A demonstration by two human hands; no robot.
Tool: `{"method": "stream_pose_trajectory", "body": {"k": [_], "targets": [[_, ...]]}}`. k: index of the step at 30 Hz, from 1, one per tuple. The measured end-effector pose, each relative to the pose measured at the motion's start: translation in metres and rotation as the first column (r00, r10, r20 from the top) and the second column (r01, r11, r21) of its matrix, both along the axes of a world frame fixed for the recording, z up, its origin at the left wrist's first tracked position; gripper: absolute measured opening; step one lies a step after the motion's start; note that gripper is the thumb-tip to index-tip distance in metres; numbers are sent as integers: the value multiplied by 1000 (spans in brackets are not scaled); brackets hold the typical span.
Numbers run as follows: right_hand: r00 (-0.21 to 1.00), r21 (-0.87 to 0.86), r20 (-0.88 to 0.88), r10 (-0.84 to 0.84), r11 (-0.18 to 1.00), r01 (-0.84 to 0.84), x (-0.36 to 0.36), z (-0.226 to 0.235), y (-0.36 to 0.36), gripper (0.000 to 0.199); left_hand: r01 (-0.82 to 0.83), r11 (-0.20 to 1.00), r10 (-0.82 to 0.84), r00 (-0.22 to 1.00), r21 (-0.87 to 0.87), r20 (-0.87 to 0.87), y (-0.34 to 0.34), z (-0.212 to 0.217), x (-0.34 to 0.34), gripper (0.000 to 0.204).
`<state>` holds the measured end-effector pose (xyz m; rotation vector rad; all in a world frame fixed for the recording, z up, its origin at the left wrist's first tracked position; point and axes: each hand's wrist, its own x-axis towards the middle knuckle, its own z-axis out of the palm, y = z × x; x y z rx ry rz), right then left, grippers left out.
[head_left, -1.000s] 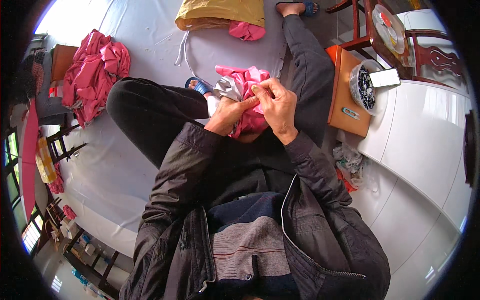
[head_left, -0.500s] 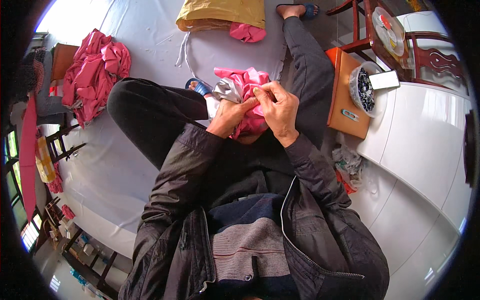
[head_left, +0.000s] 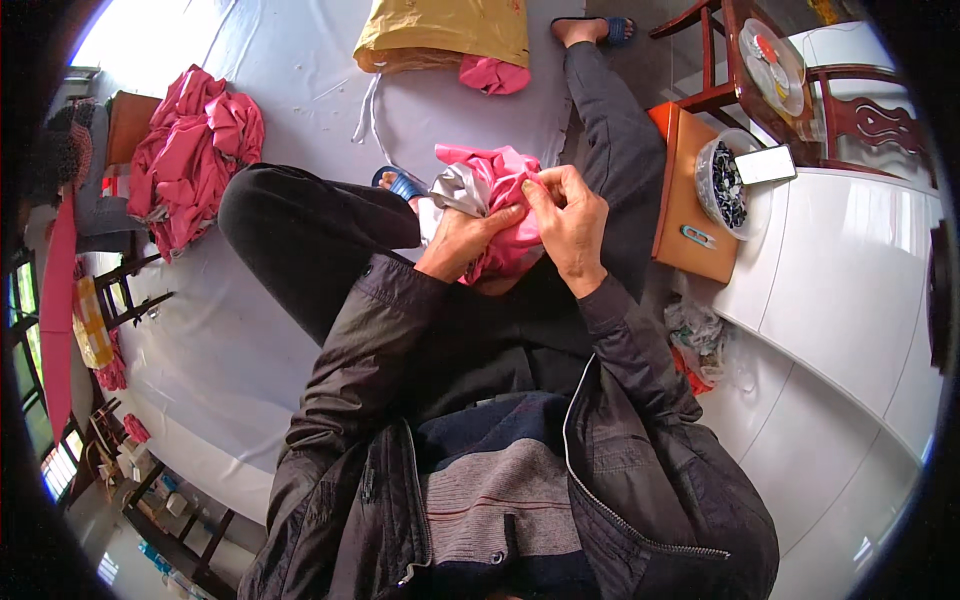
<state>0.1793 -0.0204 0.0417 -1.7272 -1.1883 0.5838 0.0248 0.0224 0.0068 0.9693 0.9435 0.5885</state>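
Note:
A bunched piece of shiny pink fabric (head_left: 512,170) with a silver-grey underside is held up over my lap. My left hand (head_left: 468,236) grips it from the left, thumb pressed along the folds and the other fingers hidden behind the cloth. At its right edge my right hand (head_left: 572,222) pinches the fabric between thumb and forefinger. Whether anything small sits in that pinch is too fine to tell. Beyond my hands, a yellow sack (head_left: 440,35) lies with a bit of pink fabric (head_left: 494,75) poking out of its opening.
Heaped pink fabric (head_left: 195,150) lies at the left. On my right stands an orange-brown box (head_left: 690,250) with blue thread snips (head_left: 698,236) on top. Beside them are a clear tub of small dark pieces (head_left: 724,185), a white phone-shaped object (head_left: 766,164) and wooden chairs (head_left: 870,125).
Both hands and the fabric have shifted slightly to the right. My right fingers have closed into a tighter pinch on the cloth's edge.

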Motion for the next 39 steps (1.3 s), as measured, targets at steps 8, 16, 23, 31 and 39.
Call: {"method": "stream_pose_trajectory", "body": {"k": [8, 16, 23, 31, 39], "targets": [[999, 2, -34, 14, 1000, -14, 3, 3, -3, 17, -7, 998, 10, 999, -57, 54, 3, -13, -2, 46], [995, -70, 34, 91, 994, -88, 19, 4, -5, 13, 42, 999, -41, 999, 13, -30, 3, -14, -2, 43], [976, 78, 184, 115, 988, -131, 18, 30, 7, 10, 274, 920, -185, 934, 280, -304, 7, 9, -1, 39], [615, -62, 2, 789, 614, -787, -34, 20, 31, 16, 548, 736, -321, 799, 397, -508, 2, -8, -5, 35], [558, -146, -289, 778, 540, -829, 44, -76, 32, 45, 647, 652, -308, 702, 395, -642, -8, -14, -7, 30]]}}
